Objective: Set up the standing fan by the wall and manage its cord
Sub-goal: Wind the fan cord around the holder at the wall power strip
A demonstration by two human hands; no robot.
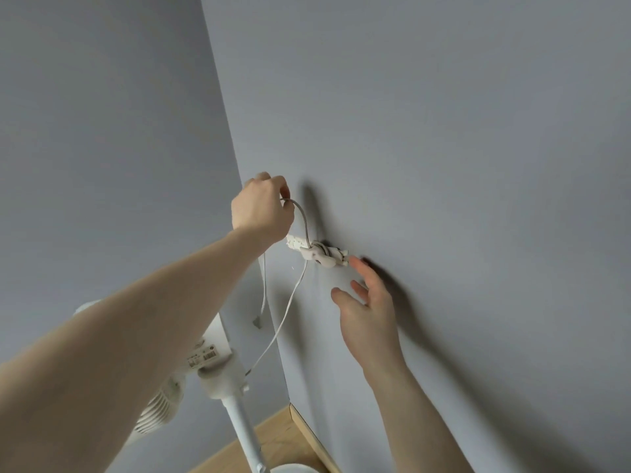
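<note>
A white standing fan stands in the room corner at the lower left, its head partly hidden behind my left forearm. Its thin white cord rises from the fan's neck to a white hook strip fixed on the grey wall, where it is looped around a hook. My left hand pinches the cord's upper loop just above and left of the strip. The plug end dangles below my left wrist. My right hand hovers with spread fingers just right of and below the strip, holding nothing.
Two grey walls meet in a corner behind the fan. A wooden floor with a light baseboard shows at the bottom. The fan's white pole runs down to a round base at the lower edge.
</note>
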